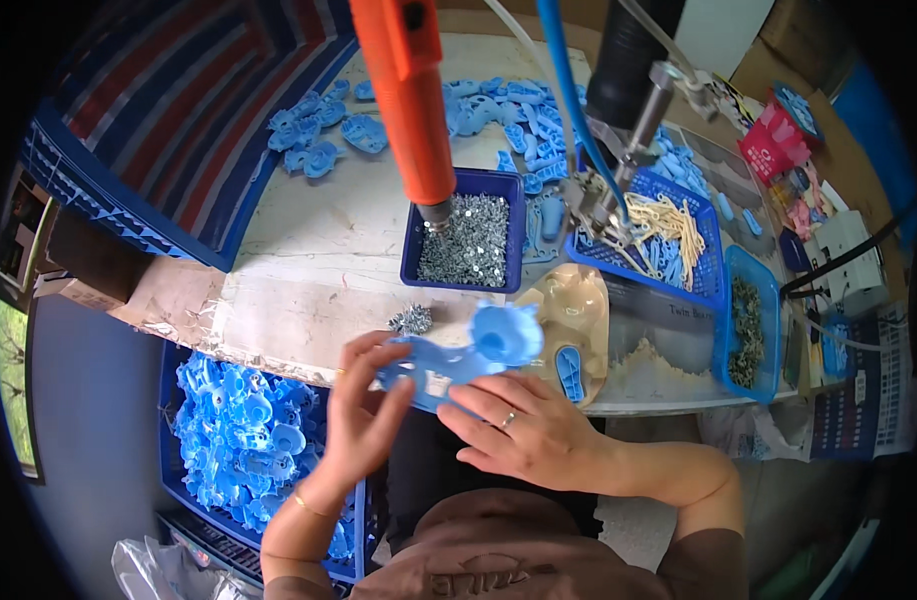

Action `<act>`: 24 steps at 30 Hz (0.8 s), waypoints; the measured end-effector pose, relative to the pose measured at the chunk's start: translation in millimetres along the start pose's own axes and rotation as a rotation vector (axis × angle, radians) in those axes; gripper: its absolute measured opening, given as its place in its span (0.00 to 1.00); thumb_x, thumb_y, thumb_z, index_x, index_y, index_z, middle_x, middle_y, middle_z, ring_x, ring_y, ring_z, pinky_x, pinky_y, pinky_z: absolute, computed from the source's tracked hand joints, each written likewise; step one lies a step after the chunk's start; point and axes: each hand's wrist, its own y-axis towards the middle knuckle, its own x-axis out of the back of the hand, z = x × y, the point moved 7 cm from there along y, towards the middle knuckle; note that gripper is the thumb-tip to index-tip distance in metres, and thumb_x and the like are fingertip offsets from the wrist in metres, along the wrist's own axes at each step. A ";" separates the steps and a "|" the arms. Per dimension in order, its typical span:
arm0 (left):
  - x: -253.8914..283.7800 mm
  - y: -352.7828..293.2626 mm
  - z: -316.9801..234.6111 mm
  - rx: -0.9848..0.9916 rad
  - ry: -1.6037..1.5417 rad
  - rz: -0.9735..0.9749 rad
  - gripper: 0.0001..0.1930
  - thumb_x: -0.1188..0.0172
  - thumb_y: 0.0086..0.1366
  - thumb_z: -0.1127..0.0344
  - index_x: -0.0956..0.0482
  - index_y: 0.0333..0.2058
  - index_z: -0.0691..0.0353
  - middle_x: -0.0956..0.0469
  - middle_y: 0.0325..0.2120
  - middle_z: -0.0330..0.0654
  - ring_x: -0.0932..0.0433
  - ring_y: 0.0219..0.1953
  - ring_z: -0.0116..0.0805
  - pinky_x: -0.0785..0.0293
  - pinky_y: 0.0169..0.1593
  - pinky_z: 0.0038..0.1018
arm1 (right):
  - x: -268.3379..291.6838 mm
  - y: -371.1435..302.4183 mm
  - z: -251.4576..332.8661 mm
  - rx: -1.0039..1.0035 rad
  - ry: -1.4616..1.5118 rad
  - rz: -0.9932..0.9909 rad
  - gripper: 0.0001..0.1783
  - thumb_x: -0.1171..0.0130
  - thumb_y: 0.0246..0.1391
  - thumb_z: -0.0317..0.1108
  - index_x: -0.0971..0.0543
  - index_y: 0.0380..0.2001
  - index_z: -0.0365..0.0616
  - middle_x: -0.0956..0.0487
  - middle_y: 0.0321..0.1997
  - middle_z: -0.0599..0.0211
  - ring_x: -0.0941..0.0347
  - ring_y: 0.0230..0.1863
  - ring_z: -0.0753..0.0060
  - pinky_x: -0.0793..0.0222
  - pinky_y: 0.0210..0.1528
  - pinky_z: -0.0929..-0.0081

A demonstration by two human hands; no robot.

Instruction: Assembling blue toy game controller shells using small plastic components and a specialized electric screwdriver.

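Between both hands, over the table's front edge, is a light blue molded plastic part [456, 362] with a round cup at its right end. My left hand [366, 400] grips its left end between thumb and fingers. My right hand [523, 425], with a ring on one finger, is closed on its lower right side. Just beyond the part lies a small heap of screws [410, 320]. Behind that, a dark blue bin [410, 262] holds many more screws, and an orange electric screwdriver [408, 110] hangs with its tip over them.
A tan molded fixture [590, 305] with a small blue piece [570, 373] stands right of my hands. Blue baskets [700, 292] hold small parts farther right. Loose blue parts [523, 105] lie at the back. A crate of blue parts [240, 430] sits below left.
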 end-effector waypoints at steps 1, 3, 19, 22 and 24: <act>-19.2 -6.9 -2.1 0.007 -0.054 0.053 0.17 0.42 0.64 0.75 0.27 0.52 0.66 0.38 0.56 0.48 0.29 0.54 0.38 0.23 0.45 0.23 | -6.0 -2.6 0.3 -0.014 -0.100 0.055 0.21 0.33 0.44 0.36 0.21 0.44 0.45 0.24 0.44 0.67 0.26 0.46 0.68 0.28 0.46 0.72; -52.5 -7.6 -8.6 -0.064 -0.139 0.109 0.19 0.43 0.65 0.74 0.30 0.54 0.66 0.39 0.57 0.49 0.30 0.56 0.38 0.23 0.46 0.24 | -8.2 -19.9 -14.0 -0.101 -0.162 0.161 0.17 0.39 0.45 0.30 0.20 0.42 0.44 0.22 0.39 0.70 0.27 0.45 0.69 0.29 0.45 0.70; -93.0 15.6 6.4 -0.349 0.471 0.336 0.40 0.33 0.52 0.71 0.42 0.64 0.64 0.37 0.62 0.52 0.41 0.65 0.56 0.43 0.66 0.44 | -11.5 -64.0 -65.6 -0.281 -0.267 0.141 0.21 0.43 0.44 0.26 0.20 0.45 0.47 0.19 0.42 0.73 0.25 0.49 0.71 0.23 0.42 0.73; -95.0 15.0 4.9 -0.358 0.476 0.331 0.39 0.35 0.53 0.73 0.41 0.63 0.64 0.37 0.62 0.52 0.41 0.65 0.56 0.43 0.66 0.44 | -19.6 -59.0 -72.9 -0.292 -0.259 0.255 0.21 0.44 0.46 0.27 0.21 0.47 0.47 0.20 0.42 0.73 0.26 0.49 0.71 0.23 0.43 0.74; -98.3 18.3 3.6 -0.351 0.493 0.352 0.38 0.35 0.53 0.73 0.40 0.63 0.64 0.37 0.62 0.53 0.41 0.65 0.56 0.43 0.66 0.44 | -22.0 -59.4 -77.1 -0.316 -0.214 0.375 0.21 0.45 0.48 0.28 0.22 0.49 0.46 0.20 0.42 0.73 0.27 0.50 0.70 0.24 0.44 0.74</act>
